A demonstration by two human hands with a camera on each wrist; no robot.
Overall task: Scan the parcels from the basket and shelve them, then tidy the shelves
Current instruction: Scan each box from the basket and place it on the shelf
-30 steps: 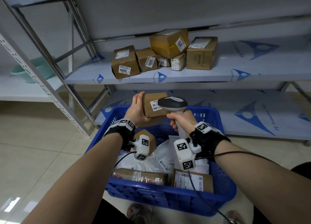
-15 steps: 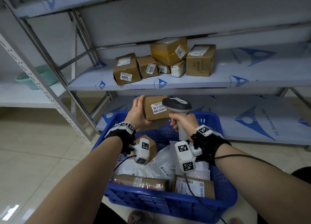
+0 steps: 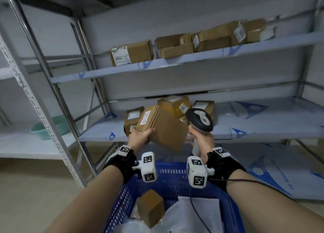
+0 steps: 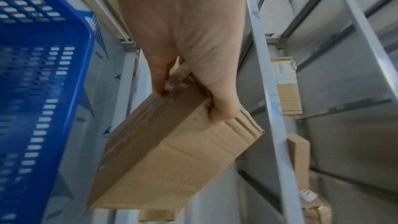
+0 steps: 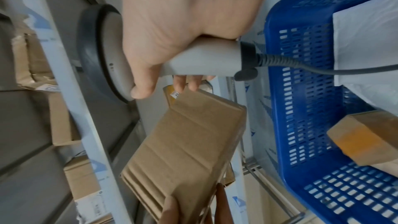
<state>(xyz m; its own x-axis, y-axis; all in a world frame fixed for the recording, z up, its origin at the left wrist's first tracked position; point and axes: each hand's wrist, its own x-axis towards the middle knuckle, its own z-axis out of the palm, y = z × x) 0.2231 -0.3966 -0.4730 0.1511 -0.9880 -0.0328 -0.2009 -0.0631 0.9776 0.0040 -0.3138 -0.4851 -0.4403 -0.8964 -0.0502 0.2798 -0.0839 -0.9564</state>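
My left hand [image 3: 140,136] grips one end of a flat brown cardboard parcel [image 3: 163,127], held tilted in the air above the blue basket [image 3: 173,176] and in front of the middle shelf [image 3: 263,127]. The left wrist view shows the thumb and fingers [image 4: 221,108] curled round the parcel's [image 4: 172,151] taped end. My right hand [image 3: 201,139] grips the handle of a grey and white barcode scanner [image 3: 199,119], just right of the parcel. In the right wrist view the scanner [image 5: 103,54] sits above the parcel [image 5: 187,151].
Several brown parcels stand on the middle shelf [image 3: 133,117] and on the upper shelf [image 3: 192,43]. The basket holds a small brown box [image 3: 150,208] and white mailer bags [image 3: 198,213]. A teal basin [image 3: 47,127] sits on the left rack. Metal uprights [image 3: 42,99] stand at left.
The head view has tilted up, revealing the upper shelf. My left hand has lifted the parcel higher and turned it over, tilted toward the shelves. The scanner has risen alongside it.
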